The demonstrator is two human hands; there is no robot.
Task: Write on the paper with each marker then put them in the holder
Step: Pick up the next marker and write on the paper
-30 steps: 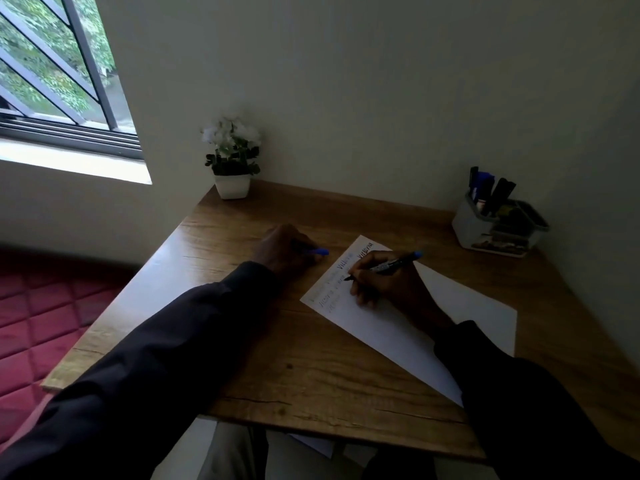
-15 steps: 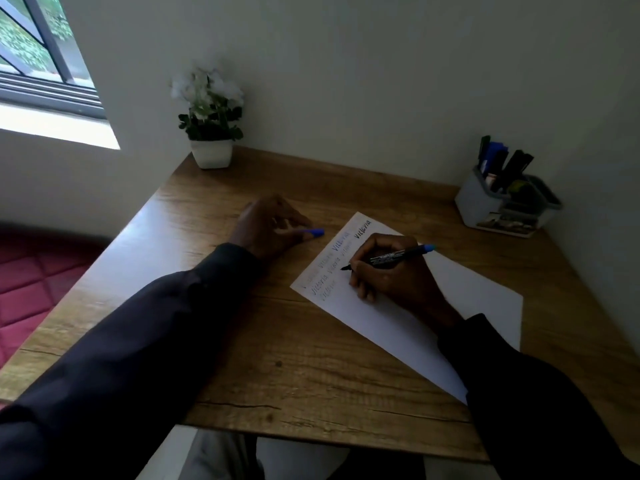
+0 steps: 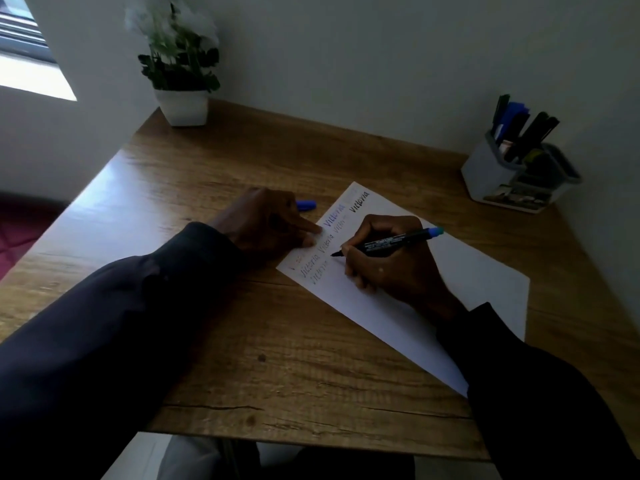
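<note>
A black marker with a blue end is gripped by the right hand, its fingers clamped round the barrel as they were half a second ago, and the tip is set on the paper at the end of the second row of handwriting. The paper lies slantwise on the wooden counter, with the right wrist resting on it. The left hand has been brought across: earlier it lay on the bare wood just beside the sheet, whereas now two of its fingertips are pressed on the paper's near left edge. Its other fingers are curled, and a blue cap is held in them as before, jutting out on the hand's far side over the wood. The holder stands unmoved in the far right corner of the counter, well apart from the paper, with several dark markers upright in it. The view has been tilted down and to the right since the earlier frame, so that the window is cut to a sliver at the left, while the potted plant is kept at the far left corner.
</note>
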